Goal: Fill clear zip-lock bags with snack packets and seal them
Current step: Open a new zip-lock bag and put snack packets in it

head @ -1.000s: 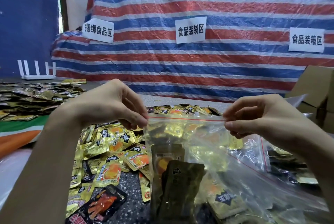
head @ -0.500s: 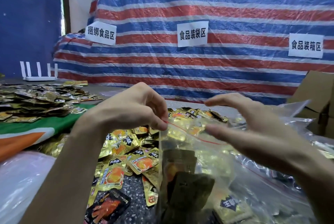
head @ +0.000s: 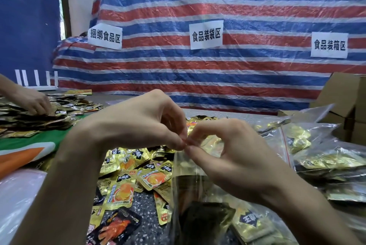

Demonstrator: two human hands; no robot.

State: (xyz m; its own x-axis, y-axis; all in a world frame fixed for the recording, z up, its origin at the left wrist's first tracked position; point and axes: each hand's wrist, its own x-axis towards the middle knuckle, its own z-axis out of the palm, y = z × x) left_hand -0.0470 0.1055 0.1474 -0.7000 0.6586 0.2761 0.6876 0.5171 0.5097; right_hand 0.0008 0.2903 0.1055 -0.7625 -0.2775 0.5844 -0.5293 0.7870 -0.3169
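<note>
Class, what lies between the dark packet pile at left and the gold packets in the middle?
In the head view, a green and orange sheet lies there.

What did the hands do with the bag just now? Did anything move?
The right hand let go of its end of the zip-lock bag, moved left, and now pinches the bag's top beside the left hand. Another person's hand came in at far left. The left hand kept its pinch; the loose packets stayed put.
</note>
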